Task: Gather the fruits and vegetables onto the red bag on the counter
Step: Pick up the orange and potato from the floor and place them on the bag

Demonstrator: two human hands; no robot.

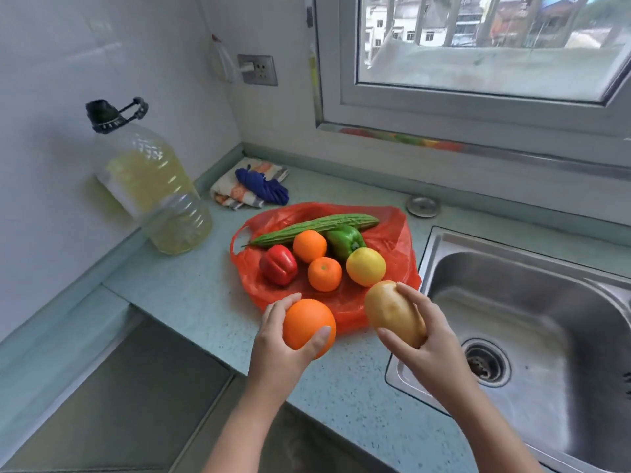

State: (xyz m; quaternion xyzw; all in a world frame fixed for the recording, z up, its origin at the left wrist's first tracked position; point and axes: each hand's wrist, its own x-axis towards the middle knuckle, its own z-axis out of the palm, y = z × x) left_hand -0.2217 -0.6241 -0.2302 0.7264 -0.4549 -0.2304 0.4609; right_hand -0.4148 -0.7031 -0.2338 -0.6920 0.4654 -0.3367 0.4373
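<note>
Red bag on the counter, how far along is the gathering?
Mostly done. The red bag already holds a bitter gourd, green pepper, red pepper, two small oranges and a lemon. In hand: left hand holds a large orange, right hand a potato. Left: setting both down.

On your worktop point(191, 295) the bag point(396, 240) lies centrally, just left of the sink point(532, 322). The gourd point(317, 227) lies along its back edge, peppers, oranges and lemon before it. The bottle point(153, 186) stands left, the cloth point(246, 186) in the back corner.
</note>
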